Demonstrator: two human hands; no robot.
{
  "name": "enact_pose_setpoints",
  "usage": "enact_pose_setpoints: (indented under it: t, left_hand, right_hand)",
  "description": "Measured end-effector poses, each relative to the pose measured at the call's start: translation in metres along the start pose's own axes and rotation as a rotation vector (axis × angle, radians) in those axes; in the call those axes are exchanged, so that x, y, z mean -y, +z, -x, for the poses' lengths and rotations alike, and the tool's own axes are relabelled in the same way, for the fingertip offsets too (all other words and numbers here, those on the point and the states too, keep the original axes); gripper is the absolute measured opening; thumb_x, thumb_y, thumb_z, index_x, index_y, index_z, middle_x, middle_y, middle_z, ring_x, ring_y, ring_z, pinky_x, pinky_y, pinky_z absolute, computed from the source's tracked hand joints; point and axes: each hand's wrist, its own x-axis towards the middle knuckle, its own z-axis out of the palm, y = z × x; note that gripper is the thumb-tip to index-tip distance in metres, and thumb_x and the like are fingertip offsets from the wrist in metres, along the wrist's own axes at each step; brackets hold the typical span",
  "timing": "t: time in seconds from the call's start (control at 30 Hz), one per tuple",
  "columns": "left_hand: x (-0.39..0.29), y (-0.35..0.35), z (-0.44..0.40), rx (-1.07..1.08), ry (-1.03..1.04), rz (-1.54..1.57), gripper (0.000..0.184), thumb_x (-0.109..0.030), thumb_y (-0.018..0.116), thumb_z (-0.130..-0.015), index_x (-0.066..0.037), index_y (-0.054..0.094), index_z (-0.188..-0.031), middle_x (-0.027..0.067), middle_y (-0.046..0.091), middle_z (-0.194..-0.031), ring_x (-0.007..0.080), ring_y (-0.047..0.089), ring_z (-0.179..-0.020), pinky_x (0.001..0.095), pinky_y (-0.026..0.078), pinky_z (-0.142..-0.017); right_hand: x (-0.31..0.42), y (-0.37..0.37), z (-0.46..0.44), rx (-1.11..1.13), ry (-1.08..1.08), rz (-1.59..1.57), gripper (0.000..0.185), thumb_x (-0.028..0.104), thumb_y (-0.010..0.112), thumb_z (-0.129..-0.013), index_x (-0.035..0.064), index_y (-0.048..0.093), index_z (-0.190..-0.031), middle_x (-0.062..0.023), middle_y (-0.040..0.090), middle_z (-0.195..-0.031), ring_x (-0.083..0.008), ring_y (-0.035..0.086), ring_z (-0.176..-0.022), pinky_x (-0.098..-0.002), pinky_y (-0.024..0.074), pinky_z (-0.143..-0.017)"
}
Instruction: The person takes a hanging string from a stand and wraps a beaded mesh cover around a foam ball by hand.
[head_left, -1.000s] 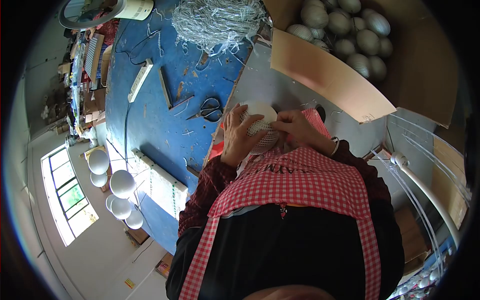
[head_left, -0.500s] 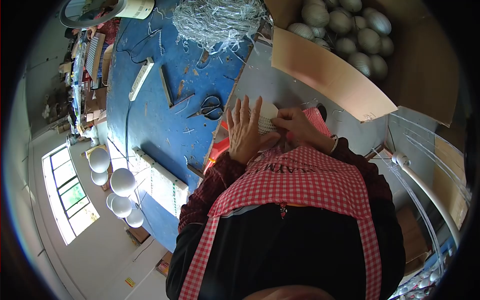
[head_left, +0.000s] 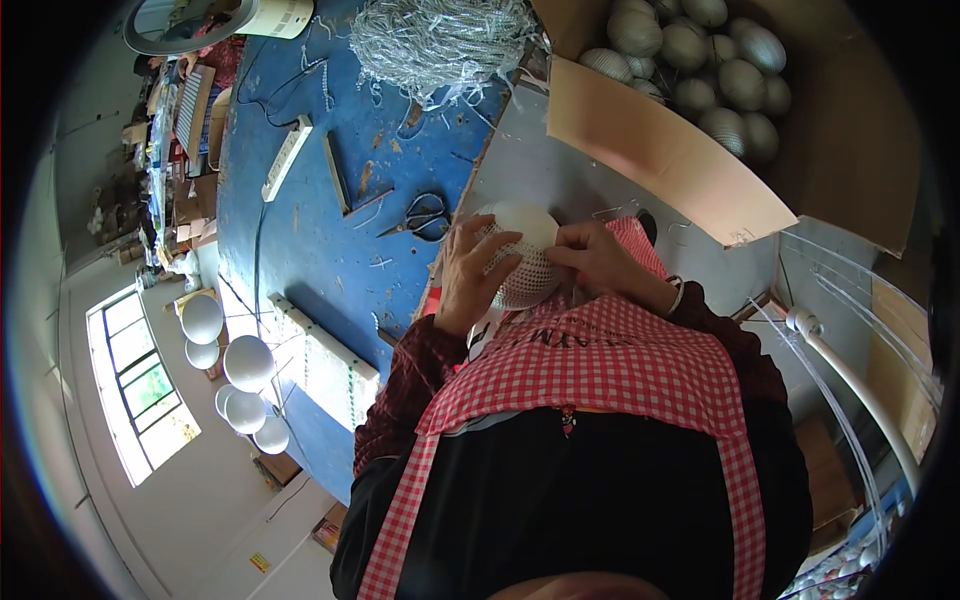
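Note:
A white ball [head_left: 527, 262] rests just above my lap, its lower part wrapped in mesh-like strands and its top smooth. The fingers of my left hand [head_left: 474, 272] curl round its left side. On the right side, my right hand [head_left: 597, 262] pinches at the edge of the wrapping; what lies between its fingertips is too small to make out. Beyond my left hand, black-handled scissors [head_left: 424, 218] lie on the blue table [head_left: 300, 225].
A cardboard box [head_left: 660, 150] of similar wrapped balls stands at the upper right. A heap of silvery strands [head_left: 440, 42] sits at the table's far end, near a power strip [head_left: 287, 158]. White balls [head_left: 248, 363] hang at the left. A curved white pipe [head_left: 860, 385] rises at the right.
My left hand lifted off the ball with fingers spread, then came back round its left side. More of the ball shows now. My right hand has stayed at its right side.

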Motion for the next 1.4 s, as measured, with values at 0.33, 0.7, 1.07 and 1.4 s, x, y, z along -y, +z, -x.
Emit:
enact_pose_setpoints:
  t: [0.33, 0.7, 1.07, 1.4]
  left_hand:
    - [-0.010, 0.009, 0.000, 0.017, 0.079, -0.152, 0.042, -0.017, 0.068, -0.071, -0.013, 0.055, -0.110, 0.0135, 0.045, -0.120, 0.0334, 0.036, -0.119, 0.0432, 0.033, -0.096]
    - [-0.023, 0.013, -0.001, 0.002, 0.033, -0.190, 0.063, -0.025, 0.070, -0.069, -0.009, 0.040, -0.122, 0.0153, 0.036, -0.130, 0.0347, 0.025, -0.127, 0.0500, 0.020, -0.102]
    - [-0.007, -0.002, 0.003, 0.016, 0.041, -0.130, 0.050, -0.020, 0.073, -0.066, -0.017, 0.053, -0.112, 0.0133, 0.038, -0.125, 0.0350, 0.031, -0.121, 0.0476, 0.026, -0.099]
    - [-0.002, 0.001, 0.005, 0.081, 0.077, -0.040, 0.052, -0.012, 0.070, -0.069, -0.016, 0.050, -0.117, 0.0135, 0.037, -0.128, 0.0359, 0.026, -0.126, 0.0475, 0.027, -0.100]
  right_hand:
    - [-0.007, -0.002, 0.002, -0.001, 0.009, -0.018, 0.018, 0.015, 0.058, -0.081, -0.0002, 0.058, -0.071, -0.0021, 0.056, -0.058, -0.0077, 0.053, -0.049, -0.0208, 0.0410, -0.044]
    - [-0.014, -0.004, -0.003, -0.014, -0.046, -0.045, 0.019, 0.015, 0.059, -0.081, -0.0001, 0.058, -0.070, -0.0023, 0.057, -0.059, -0.0075, 0.053, -0.050, -0.0207, 0.0410, -0.046]
    - [-0.008, -0.002, 0.000, 0.019, -0.001, -0.070, 0.019, 0.015, 0.059, -0.082, -0.0005, 0.058, -0.071, -0.0020, 0.056, -0.058, -0.0077, 0.052, -0.049, -0.0207, 0.0401, -0.044]
    - [-0.010, -0.002, -0.001, 0.014, -0.033, -0.014, 0.018, 0.015, 0.059, -0.081, -0.0003, 0.059, -0.072, -0.0023, 0.057, -0.059, -0.0077, 0.052, -0.050, -0.0211, 0.0407, -0.045]
